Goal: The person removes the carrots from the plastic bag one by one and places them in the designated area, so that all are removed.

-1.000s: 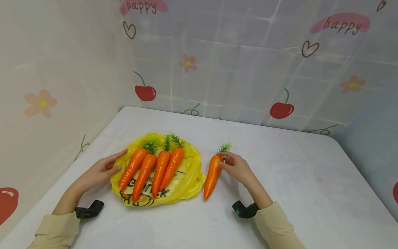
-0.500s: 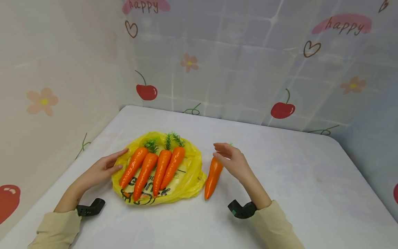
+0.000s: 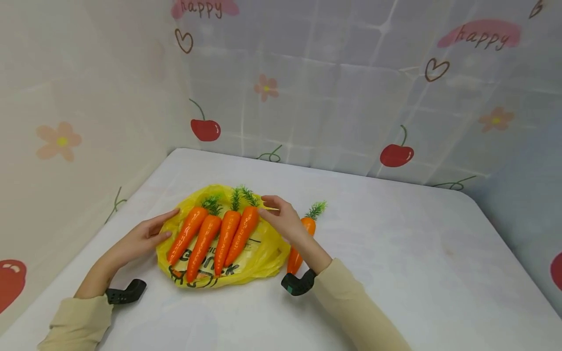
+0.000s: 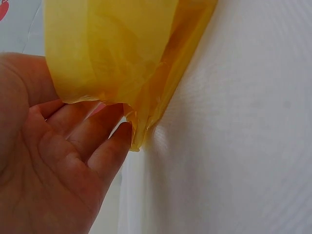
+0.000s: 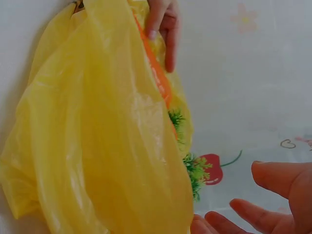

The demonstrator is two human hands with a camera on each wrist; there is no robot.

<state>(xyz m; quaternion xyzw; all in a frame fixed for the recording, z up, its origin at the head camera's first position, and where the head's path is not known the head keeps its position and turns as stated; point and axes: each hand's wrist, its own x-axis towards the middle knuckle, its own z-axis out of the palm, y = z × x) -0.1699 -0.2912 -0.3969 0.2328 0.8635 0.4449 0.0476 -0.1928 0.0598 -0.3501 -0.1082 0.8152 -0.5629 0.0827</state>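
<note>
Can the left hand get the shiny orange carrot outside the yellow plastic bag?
Probably not: the yellow plastic bag lies between the left hand and that carrot, which the right arm partly hides.

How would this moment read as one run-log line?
left hand: touches yellow bag | right hand: at bag's right rim, holding nothing | four carrots: in bag | fifth carrot: on table, right of bag

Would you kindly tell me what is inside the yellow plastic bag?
Four orange carrots with green tops lie in the open yellow bag. What lies beneath them or under the bag's folds is covered and cannot be seen.
</note>
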